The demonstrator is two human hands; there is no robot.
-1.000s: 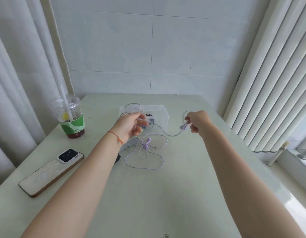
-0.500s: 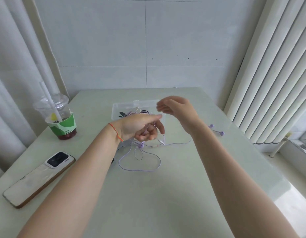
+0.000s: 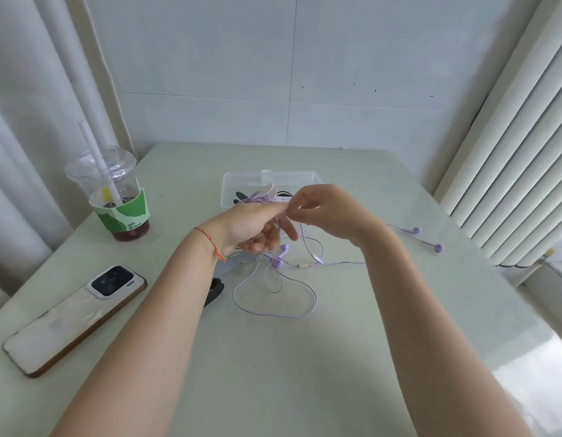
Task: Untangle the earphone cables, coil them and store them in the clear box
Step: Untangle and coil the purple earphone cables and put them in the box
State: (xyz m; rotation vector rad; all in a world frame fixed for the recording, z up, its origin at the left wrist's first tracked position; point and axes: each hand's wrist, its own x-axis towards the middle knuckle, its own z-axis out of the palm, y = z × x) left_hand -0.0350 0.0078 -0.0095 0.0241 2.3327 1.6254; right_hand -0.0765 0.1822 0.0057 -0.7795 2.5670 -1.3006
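So you've got the pale green tabletop carrying everything, and the working mess sits right in the middle where both arms reach it easily, which makes sense for fiddly cable stuff. Over on your left the phone lies flat near the edge and the iced drink cup with its straw stands further back, both well apart from the cables, though I'd guess a swinging elbow could clip that cup. The clear box sits at the far side just behind your hands, lid off, with something dark already in it, so it's handy for dropping a coil in once you have one. Your left hand is held up off the tabletop with purple earphone cable looped round its fingers, looks like you're using it as a spool. Your right hand is pinching the cable right by the left fingertips, probably feeding the next wrap. The rest of the cable hangs down into a loose loop on the tabletop, still crossing itself near two earbuds under your left hand, so that bit may snag. Another pair of earbuds lies off to the right, near your right forearm. There's a small dark thing half hidden under your left forearm, can't tell what.
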